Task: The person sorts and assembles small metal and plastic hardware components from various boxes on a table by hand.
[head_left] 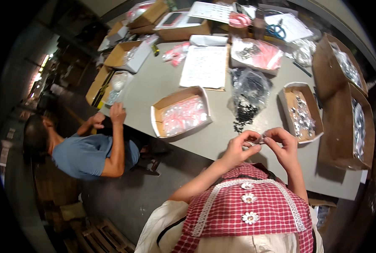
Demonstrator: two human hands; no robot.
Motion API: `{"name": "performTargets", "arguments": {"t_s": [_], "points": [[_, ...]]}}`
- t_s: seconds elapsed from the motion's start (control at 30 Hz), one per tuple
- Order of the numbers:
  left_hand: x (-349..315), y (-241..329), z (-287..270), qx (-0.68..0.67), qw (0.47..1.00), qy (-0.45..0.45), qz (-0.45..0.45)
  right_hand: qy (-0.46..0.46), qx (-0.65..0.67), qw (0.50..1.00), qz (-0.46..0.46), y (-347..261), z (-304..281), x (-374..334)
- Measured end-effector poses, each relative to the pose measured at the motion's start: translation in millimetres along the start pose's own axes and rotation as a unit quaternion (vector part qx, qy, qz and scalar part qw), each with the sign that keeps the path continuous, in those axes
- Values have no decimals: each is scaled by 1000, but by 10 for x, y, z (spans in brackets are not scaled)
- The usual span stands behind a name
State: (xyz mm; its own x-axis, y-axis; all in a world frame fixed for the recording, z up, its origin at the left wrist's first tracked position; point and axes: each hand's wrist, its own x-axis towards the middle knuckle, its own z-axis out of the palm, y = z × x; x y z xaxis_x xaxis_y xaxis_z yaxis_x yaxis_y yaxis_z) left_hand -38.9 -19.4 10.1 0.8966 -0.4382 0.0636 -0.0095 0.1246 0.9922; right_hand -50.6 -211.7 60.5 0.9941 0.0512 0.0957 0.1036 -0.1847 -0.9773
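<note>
My left hand [240, 150] and my right hand [284, 147] meet above the table's near edge. Both pinch a small silvery piece [261, 139] between thumb and fingertips; it is too small to name its kind. Just beyond my left hand lies a heap of small black parts [245, 111], spilling out of a clear plastic bag [252, 86]. Close to my right hand stands an open white box [318, 134] with small shiny metal parts [301, 114] inside. Left of the black parts is another open box [155, 117], filled with small clear bags [185, 115] that show pink and white.
Papers [205, 67] lie mid-table, beside a box of pink and metal pieces [261, 55]. Blue-handled scissors [276, 30] rest at the back. Tall cardboard boxes [337, 126] line the right side. A person in a blue shirt [84, 156] sits at the table's left side.
</note>
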Motion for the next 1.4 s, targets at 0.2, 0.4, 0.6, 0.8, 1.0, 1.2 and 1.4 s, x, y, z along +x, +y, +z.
{"name": "performTargets", "arguments": {"t_s": [0.2,0.4,0.6,0.8,1.0,1.2,1.4], "points": [[-14,-30,-49,-112,987,33,-112,-15,52,997,47,55,82,-4],[2,-109,-89,-76,991,39,-99,-53,103,990,77,109,93,-33],[9,215,87,-74,988,38,-128,11,227,971,75,144,126,-58],[17,259,50,-41,989,59,-132,37,267,958,99,147,98,-126],[28,248,14,-24,992,55,-107,40,223,970,81,141,115,-173],[49,262,-10,-44,991,65,-113,19,167,983,68,117,145,-187],[26,288,-4,-66,988,64,-127,13,245,964,100,151,131,-191]]}}
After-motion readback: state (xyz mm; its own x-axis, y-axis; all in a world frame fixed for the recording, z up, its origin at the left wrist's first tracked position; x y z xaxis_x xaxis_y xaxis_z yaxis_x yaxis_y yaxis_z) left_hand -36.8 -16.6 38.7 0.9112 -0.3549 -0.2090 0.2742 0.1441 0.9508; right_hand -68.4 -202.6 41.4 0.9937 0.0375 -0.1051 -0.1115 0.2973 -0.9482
